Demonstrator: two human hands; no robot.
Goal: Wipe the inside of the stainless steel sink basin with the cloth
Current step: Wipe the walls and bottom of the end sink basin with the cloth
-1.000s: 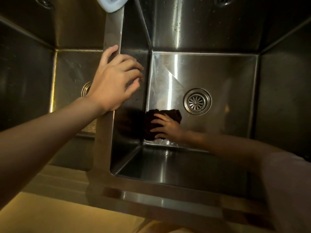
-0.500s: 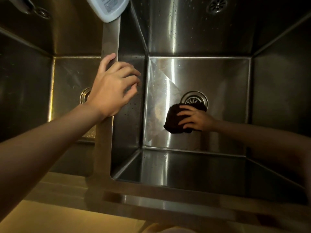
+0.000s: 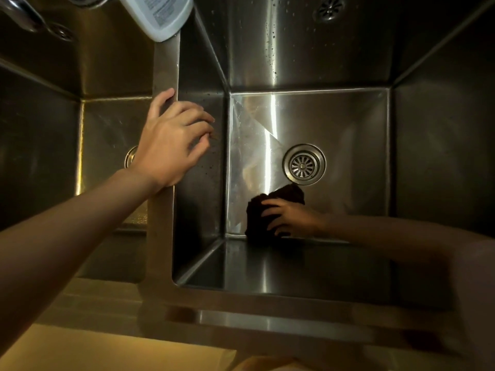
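Observation:
I look down into a deep stainless steel sink basin (image 3: 353, 124) with a round drain strainer (image 3: 303, 164) in its floor. My right hand (image 3: 293, 219) presses a dark cloth (image 3: 258, 219) flat on the basin floor, just below the drain and near the front wall. My left hand (image 3: 171, 140) rests on the steel divider (image 3: 166, 68) between the two basins, its fingers spread and draped over the divider's right edge, holding nothing.
A second basin (image 3: 107, 145) lies left of the divider. A white plastic bottle with a label (image 3: 160, 14) sits at the divider's far end. A faucet part (image 3: 21, 14) shows at the top left. The steel front rim (image 3: 267, 317) runs below.
My right hand slid the cloth from the front-left corner up to the drain, then back down toward the front wall. My left hand stayed on the divider.

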